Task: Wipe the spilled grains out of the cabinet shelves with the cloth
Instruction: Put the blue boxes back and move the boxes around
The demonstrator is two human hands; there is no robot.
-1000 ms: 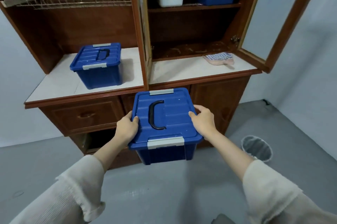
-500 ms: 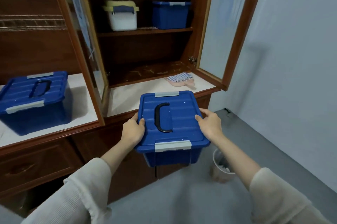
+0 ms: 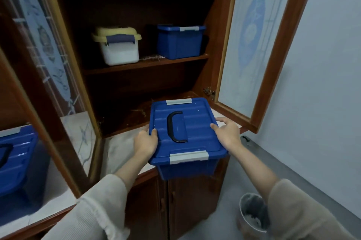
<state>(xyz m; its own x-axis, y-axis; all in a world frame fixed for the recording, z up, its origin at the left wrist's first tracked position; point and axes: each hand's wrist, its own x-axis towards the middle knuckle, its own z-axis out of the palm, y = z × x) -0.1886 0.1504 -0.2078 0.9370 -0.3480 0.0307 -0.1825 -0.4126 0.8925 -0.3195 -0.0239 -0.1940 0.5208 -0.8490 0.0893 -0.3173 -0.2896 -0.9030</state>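
I see both hands clamped on a blue lidded storage box (image 3: pixel 187 134) w/ a black handle (image 3: pixel 175 127) on top. L hand (image 3: pixel 145 142) grips the lid's left edge: thumb hooked over the top, other fingers curled under the rim, out of sight. R hand (image 3: pixel 227 134) is on the lid's right edge, thumb flat on the lid, fingers partly spread round the side. Box sits level between the hands, over the white counter (image 3: pixel 121 150) in front of the open cabinet.

Spilled grains (image 3: pixel 151 57) lie up beyond the hands on the middle shelf (image 3: pixel 144 64), between a white tub w/ yellow lid (image 3: pixel 118 46) and a smaller blue box (image 3: pixel 179 41). More specks show on the lowest shelf (image 3: pixel 127 114), just past the L hand. Cloth isn't visible to me; can't tell where it is.

Below the R forearm, a waste bin (image 3: pixel 253 214) stands on the floor. Far left of the L hand, another blue box (image 3: pixel 17 159) sits behind the glass door (image 3: pixel 48 50).
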